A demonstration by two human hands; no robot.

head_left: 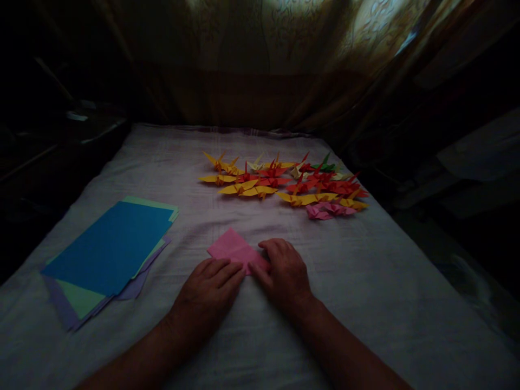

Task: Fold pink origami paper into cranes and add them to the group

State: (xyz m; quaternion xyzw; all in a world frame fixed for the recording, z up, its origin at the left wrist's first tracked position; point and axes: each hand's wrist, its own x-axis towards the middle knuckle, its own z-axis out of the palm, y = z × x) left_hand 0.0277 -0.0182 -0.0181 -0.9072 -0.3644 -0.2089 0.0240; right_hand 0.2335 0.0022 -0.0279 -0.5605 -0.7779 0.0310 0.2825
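A folded pink paper (232,248) lies on the pale cloth in front of me. My left hand (211,292) rests flat beside its near corner, fingers stretched toward it. Over the paper's right end my right hand (284,271) presses down with fingers together and slightly curled. Both hands touch the paper's near edge; part of the paper is hidden under my right hand.
A stack of coloured paper sheets (109,249), blue on top, lies at the left. Several folded paper cranes (284,184) in yellow, red, pink and green sit in rows further back. The cloth-covered surface (365,303) drops off at the right; dark curtains hang behind.
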